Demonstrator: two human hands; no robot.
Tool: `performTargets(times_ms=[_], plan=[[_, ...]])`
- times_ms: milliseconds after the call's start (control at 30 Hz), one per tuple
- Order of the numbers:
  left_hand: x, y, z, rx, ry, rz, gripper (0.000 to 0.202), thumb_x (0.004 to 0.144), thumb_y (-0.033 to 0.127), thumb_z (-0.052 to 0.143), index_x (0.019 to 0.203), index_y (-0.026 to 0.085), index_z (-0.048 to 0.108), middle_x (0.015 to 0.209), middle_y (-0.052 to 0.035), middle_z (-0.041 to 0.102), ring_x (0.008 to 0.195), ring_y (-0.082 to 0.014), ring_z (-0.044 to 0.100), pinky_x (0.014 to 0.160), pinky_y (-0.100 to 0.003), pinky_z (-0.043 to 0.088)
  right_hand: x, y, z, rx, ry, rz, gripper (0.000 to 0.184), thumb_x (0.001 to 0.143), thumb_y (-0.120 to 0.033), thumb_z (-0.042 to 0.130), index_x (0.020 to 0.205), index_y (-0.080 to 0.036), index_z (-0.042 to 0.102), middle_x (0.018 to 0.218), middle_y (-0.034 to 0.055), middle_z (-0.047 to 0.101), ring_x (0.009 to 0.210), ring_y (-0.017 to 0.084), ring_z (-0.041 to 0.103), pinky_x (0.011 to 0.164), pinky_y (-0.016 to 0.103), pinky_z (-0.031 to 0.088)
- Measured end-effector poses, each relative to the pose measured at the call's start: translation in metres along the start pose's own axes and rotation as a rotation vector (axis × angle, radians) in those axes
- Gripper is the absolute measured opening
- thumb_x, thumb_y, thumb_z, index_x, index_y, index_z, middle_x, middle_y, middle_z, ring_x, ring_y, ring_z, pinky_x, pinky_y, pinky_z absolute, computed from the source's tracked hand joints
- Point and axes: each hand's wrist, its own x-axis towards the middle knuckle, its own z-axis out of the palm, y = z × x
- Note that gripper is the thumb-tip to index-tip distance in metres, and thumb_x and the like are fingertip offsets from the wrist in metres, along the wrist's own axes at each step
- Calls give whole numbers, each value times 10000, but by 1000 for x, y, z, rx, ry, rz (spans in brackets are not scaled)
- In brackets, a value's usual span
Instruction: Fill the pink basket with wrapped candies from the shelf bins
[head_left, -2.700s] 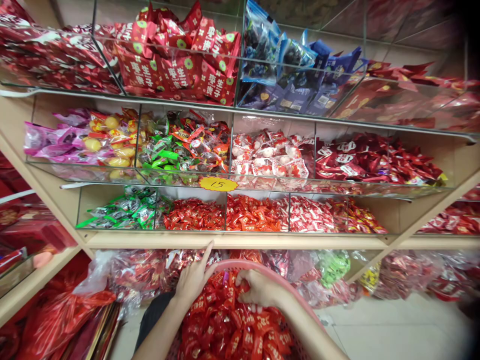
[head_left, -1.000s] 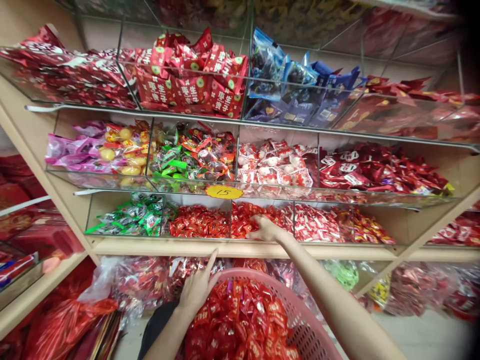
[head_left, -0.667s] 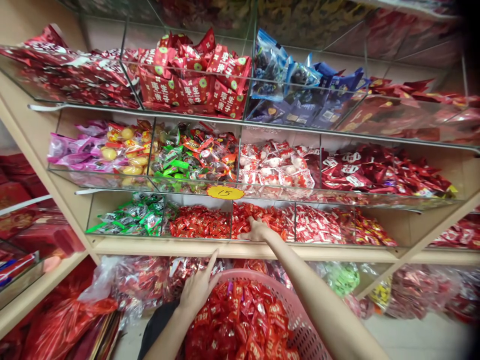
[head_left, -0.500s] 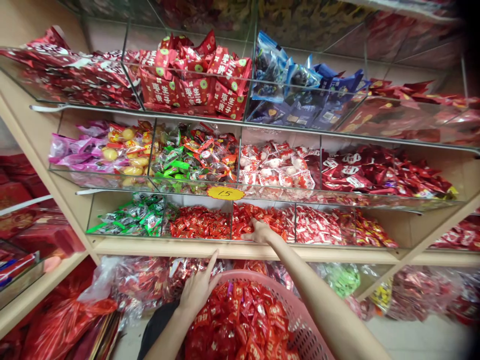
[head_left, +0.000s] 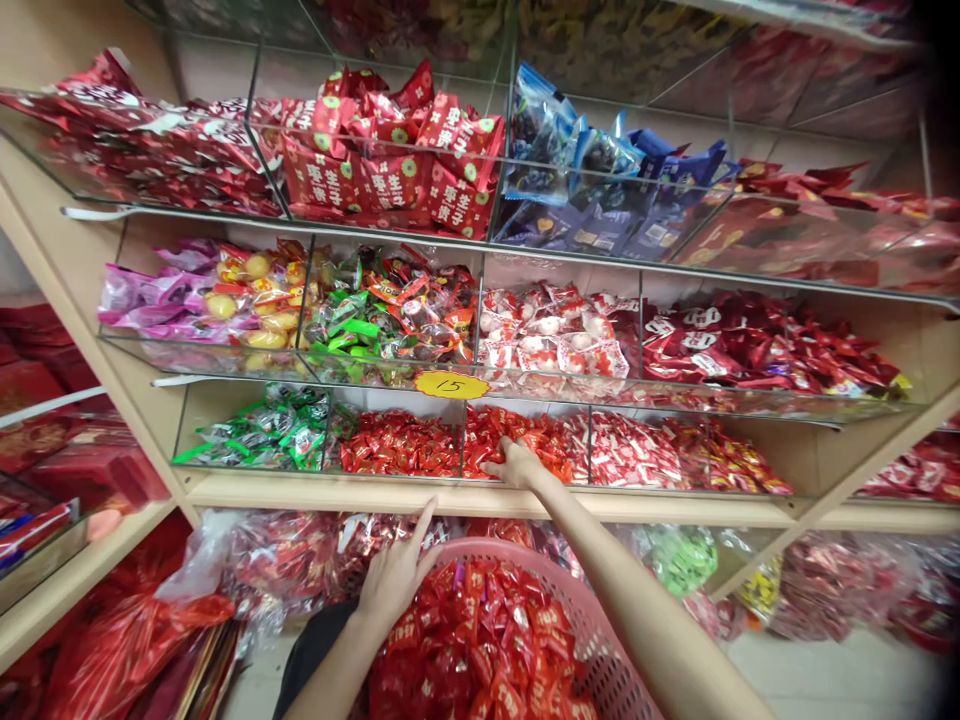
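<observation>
My right hand (head_left: pixel 519 464) reaches over the front wall of a clear bin on the lowest shelf. It lies on the red wrapped candies (head_left: pixel 551 437) there, thumb out to the left and fingers apart, partly hidden among the wrappers. No candy shows in its grip. Lower down, my left hand (head_left: pixel 394 572) is open at the left rim of a pink plastic basket (head_left: pixel 592 610), its index finger stretched toward the wooden shelf edge (head_left: pixel 442 497). Inside the basket is a heap of red wrapped candies (head_left: pixel 480 640).
Clear bins of packaged sweets fill the shelves above, with red packets (head_left: pixel 390 180) and blue packets (head_left: pixel 544 130). A yellow price tag (head_left: pixel 451 384) hangs over the lowest bins. Below the shelf are clear bags of sweets (head_left: pixel 277 560) and a red plastic bag (head_left: pixel 127 640).
My right hand has shifted very slightly among the candies in the bin. My left hand and the basket look nearly the same.
</observation>
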Motion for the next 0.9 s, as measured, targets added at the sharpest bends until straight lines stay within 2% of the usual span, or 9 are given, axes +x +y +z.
performTargets(times_ms=[133, 267, 467, 600, 667, 800, 900], plan=[[0, 1, -1, 0, -5, -6, 600, 857, 498, 177, 1361, 266, -52, 735, -43, 630, 703, -199, 608, 625, -251, 393, 0, 4, 3, 43, 39, -25, 487, 615, -484, 627, 973, -172, 519, 1029, 130, 518, 891, 241, 536, 732, 313, 385], [0, 1, -2, -4, -13, -8, 601, 858, 494, 182, 1364, 257, -40, 728, -46, 632, 709, -195, 610, 637, -251, 394, 2, 10, 8, 125, 132, -26, 334, 659, -429, 595, 881, -188, 528, 921, 84, 560, 824, 211, 542, 688, 296, 379], [0, 1, -1, 2, -23, -21, 609, 854, 507, 166, 1368, 239, -22, 763, -72, 640, 723, -206, 610, 646, -263, 393, 9, 17, 8, 355, 231, 12, 205, 636, -305, 614, 767, -174, 526, 703, 24, 560, 707, 160, 533, 607, 254, 384], [0, 2, -3, -1, -23, -28, 603, 856, 502, 184, 1368, 248, -5, 757, -58, 639, 730, -193, 611, 648, -253, 391, 11, 16, 2, 625, 191, 73, 240, 648, -335, 605, 780, -169, 493, 549, -30, 498, 494, 104, 487, 454, 216, 370], [0, 2, -3, 3, -13, -22, 600, 855, 503, 189, 1368, 256, -1, 738, -47, 635, 719, -190, 612, 638, -250, 390, 10, 14, -3, 778, 165, 101, 262, 671, -355, 588, 815, -171, 470, 545, -36, 491, 444, 87, 465, 403, 201, 358], [-1, 2, -3, 17, -5, -20, 588, 857, 499, 196, 1366, 271, 12, 714, -36, 628, 699, -185, 614, 618, -242, 386, 3, 9, -16, 1056, 87, 109, 188, 719, -324, 545, 799, -180, 453, 602, -23, 510, 479, 74, 491, 408, 183, 398], [-1, 4, -5, 23, -22, -37, 590, 857, 498, 200, 1367, 261, 21, 710, -37, 623, 703, -176, 611, 621, -232, 382, -14, 6, -25, 1195, -3, 85, 110, 745, -283, 511, 766, -179, 480, 594, -23, 514, 517, 69, 516, 446, 168, 430]])
